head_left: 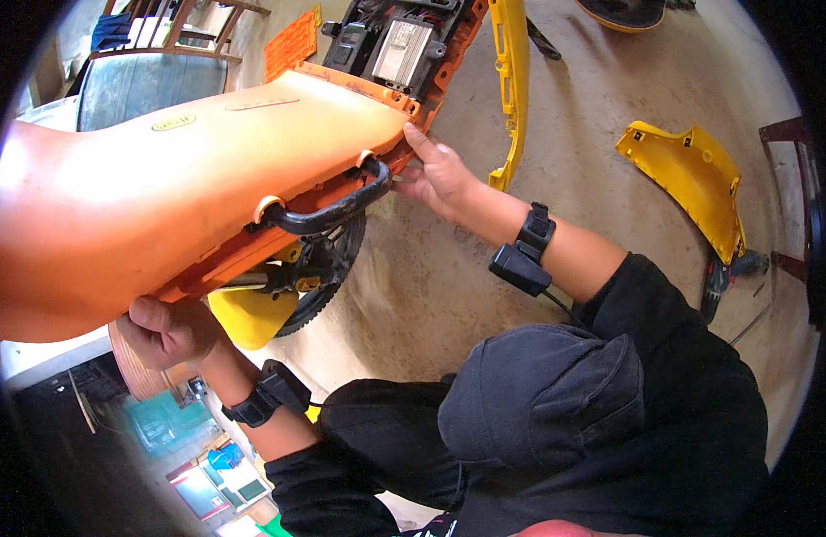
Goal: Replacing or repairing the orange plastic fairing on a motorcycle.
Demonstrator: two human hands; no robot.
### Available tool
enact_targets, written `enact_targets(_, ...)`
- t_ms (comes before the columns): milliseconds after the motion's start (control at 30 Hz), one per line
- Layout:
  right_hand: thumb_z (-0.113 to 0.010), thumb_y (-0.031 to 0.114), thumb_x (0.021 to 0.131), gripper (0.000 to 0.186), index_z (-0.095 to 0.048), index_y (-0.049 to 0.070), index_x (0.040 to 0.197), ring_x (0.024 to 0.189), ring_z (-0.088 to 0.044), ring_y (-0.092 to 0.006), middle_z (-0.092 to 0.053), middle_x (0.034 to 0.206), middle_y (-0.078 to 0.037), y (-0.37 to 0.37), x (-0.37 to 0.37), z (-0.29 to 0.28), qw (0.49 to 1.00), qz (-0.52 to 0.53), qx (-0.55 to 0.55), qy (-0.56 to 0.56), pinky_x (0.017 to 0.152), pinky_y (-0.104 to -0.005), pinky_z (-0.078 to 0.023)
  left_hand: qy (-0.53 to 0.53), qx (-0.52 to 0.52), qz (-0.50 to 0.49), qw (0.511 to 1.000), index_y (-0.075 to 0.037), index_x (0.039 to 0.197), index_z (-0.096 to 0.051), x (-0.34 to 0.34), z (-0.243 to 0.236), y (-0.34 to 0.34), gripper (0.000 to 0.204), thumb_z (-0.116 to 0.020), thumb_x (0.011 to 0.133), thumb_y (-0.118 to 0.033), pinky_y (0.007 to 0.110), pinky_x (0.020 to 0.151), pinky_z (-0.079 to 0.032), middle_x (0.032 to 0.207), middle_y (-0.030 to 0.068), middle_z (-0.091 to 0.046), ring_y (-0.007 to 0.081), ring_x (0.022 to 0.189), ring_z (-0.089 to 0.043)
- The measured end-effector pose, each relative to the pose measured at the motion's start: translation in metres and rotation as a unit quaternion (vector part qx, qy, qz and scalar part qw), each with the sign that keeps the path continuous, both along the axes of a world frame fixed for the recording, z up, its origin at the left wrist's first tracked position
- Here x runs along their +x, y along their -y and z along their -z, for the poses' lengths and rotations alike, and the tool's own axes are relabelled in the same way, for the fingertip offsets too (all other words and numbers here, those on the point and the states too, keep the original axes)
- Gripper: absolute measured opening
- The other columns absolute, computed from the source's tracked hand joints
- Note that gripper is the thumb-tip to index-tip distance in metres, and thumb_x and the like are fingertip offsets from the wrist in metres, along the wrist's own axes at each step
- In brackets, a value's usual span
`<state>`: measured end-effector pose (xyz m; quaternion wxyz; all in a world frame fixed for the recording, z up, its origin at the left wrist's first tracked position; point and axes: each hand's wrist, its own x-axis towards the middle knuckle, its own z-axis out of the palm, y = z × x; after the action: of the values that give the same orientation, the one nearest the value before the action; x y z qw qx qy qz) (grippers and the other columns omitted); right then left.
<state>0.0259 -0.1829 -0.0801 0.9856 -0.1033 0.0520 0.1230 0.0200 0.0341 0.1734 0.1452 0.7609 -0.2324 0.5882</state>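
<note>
The seat (162,170) is big and orange and fills the upper left of the frame. It is lifted up and tilted, with its wide end at the left edge and its narrow end near the top middle. A black handle (328,215) curves along its lower edge, near the middle of the frame.

The left hand (166,331) is at the lower left, under the wide end of the seat. Its fingers are curled shut around the seat's bottom edge. The right hand (440,170) is just right of the handle, at the narrow end. Its thumb points up and its fingers are tucked under the seat's edge, so it holds the seat there. Each wrist has a black strap (529,246) on it.

Under the seat you can see a black toothed wheel (328,277) and a yellow part (247,313). At the top middle is the open body with a grey box (404,49) in it. A long yellow strip (513,80) stands beside it. A yellow panel (690,179) lies on the floor (592,98) at the right, well apart from the seat. The person's dark cap and dark sleeves fill the bottom of the frame.
</note>
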Motion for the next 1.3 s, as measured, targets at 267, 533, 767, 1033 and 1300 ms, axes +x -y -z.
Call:
enact_targets(267, -0.053, 0.047, 0.096, 0.055, -0.044, 0.011, 0.135, 0.114, -0.058, -0.0241, -0.055, 0.13, -0.005, 0.001, 0.001, 0.006, 0.999, 0.005, -0.031, 0.008, 0.097, -0.0464, -0.048, -0.001, 0.046, -0.043, 0.998, 0.006, 0.082, -0.06, -0.007, -0.001, 0.001, 0.039, -0.046, 0.097, -0.027, 0.032, 0.059, -0.049, 0.078, 0.0142, -0.062, 0.022, 0.067, -0.057)
enact_targets(533, -0.054, 0.053, 0.092, 0.063, -0.041, 0.011, 0.137, 0.116, -0.057, -0.0227, -0.053, 0.133, -0.005, -0.005, 0.006, 0.008, 0.999, 0.01, 0.012, 0.034, 0.099, -0.0464, -0.046, -0.147, -0.059, 0.3, 0.941, 0.007, 0.078, -0.06, 0.016, -0.004, -0.037, 0.036, -0.056, 0.086, -0.027, 0.038, 0.063, -0.052, 0.083, 0.0213, -0.061, 0.0293, 0.07, -0.059)
enact_targets(767, -0.049, 0.061, 0.091, 0.071, -0.039, 0.01, 0.139, 0.119, -0.054, -0.0249, -0.051, 0.136, -0.006, -0.011, 0.011, 0.02, 0.998, -0.036, -0.008, 0.055, 0.101, -0.0457, -0.043, -0.151, -0.028, 0.125, 0.98, 0.004, 0.071, -0.056, -0.002, 0.001, 0.011, 0.065, -0.034, 0.099, -0.05, 0.027, 0.048, -0.039, 0.06, 0.0109, -0.056, 0.0184, 0.051, -0.051)
enact_targets(1033, -0.041, 0.059, 0.096, 0.066, -0.035, 0.015, 0.144, 0.125, -0.045, -0.027, -0.032, 0.15, -0.006, 0.026, 0.007, 0.021, 0.985, -0.111, -0.127, -0.024, 0.095, -0.045, -0.042, -0.016, 0.078, -0.021, 0.997, 0.001, 0.081, -0.058, -0.011, -0.007, 0.019, 0.033, -0.04, 0.096, -0.023, 0.04, 0.058, -0.038, 0.071, 0.0161, -0.056, 0.0331, 0.062, -0.05)
enact_targets(1300, -0.045, 0.041, 0.1, 0.043, -0.045, 0.019, 0.137, 0.118, -0.052, -0.0176, -0.051, 0.135, 0.0, 0.016, 0.013, -0.007, 0.962, -0.057, -0.262, -0.052, 0.089, -0.0379, -0.043, 0.052, 0.118, -0.111, 0.985, -0.006, 0.098, -0.063, -0.016, 0.012, 0.013, 0.022, -0.053, 0.092, -0.024, 0.042, 0.081, -0.037, 0.096, 0.0095, -0.061, 0.0277, 0.087, -0.05)
